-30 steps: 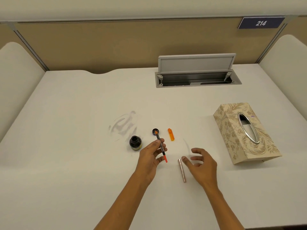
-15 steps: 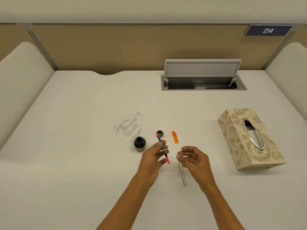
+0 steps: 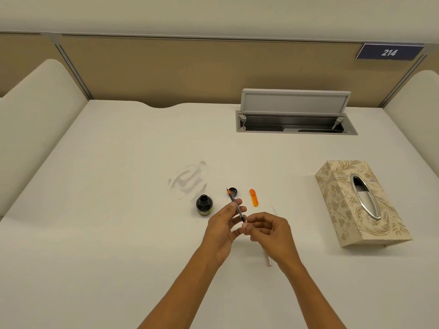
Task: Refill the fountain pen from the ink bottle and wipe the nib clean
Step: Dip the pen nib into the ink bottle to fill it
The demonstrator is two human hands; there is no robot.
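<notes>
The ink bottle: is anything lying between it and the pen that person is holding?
Nothing visible does. The ink bottle stands open, its mouth uncovered, just left of the pen held by the left hand and right hand. Only bare table shows between them; the bottle cap lies beyond the pen's tip.

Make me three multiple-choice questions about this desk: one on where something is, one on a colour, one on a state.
1. Where is the tissue box?
A. right of the hands
B. left of the ink bottle
C. inside the desk hatch

2. What colour is the small piece lying beside the bottle cap?
A. blue
B. orange
C. green

3. The ink bottle is:
A. capped
B. tipped over
C. open and upright

Answers: 1 A, it stands at the desk's right side. 2 B, plainly orange. 3 C, its mouth shows and the cap lies apart.
</notes>
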